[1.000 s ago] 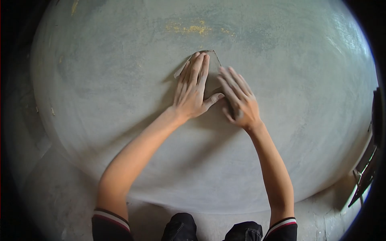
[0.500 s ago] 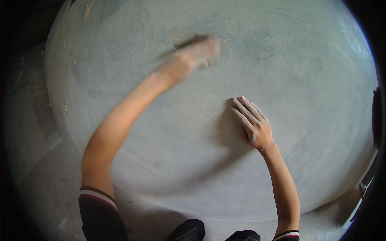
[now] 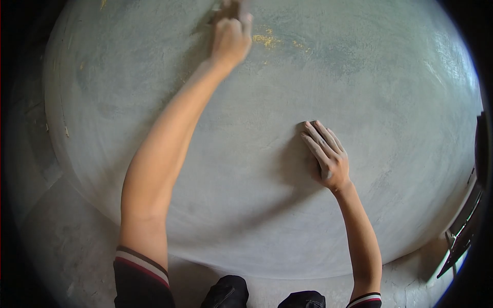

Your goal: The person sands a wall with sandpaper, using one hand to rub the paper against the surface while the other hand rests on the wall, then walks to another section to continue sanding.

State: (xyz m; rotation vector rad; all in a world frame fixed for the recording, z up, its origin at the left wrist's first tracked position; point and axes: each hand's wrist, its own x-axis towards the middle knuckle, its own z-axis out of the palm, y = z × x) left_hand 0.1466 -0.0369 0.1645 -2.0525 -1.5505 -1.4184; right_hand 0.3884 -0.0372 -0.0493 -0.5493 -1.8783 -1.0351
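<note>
The large, rounded grey surface [image 3: 236, 154] has scattered yellow marks [image 3: 266, 40] and darker patches [image 3: 336, 57] across its upper part.

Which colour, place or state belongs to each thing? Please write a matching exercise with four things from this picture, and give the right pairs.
Things:
1. left hand
2. right hand
3. small marks
4. sleeves

Descriptions:
A. dark, with striped edges
B. resting on the grey surface, fingers stretched out
C. yellow
D. blurred, near the picture's top edge

Right pairs: 1-D, 2-B, 3-C, 4-A
</note>
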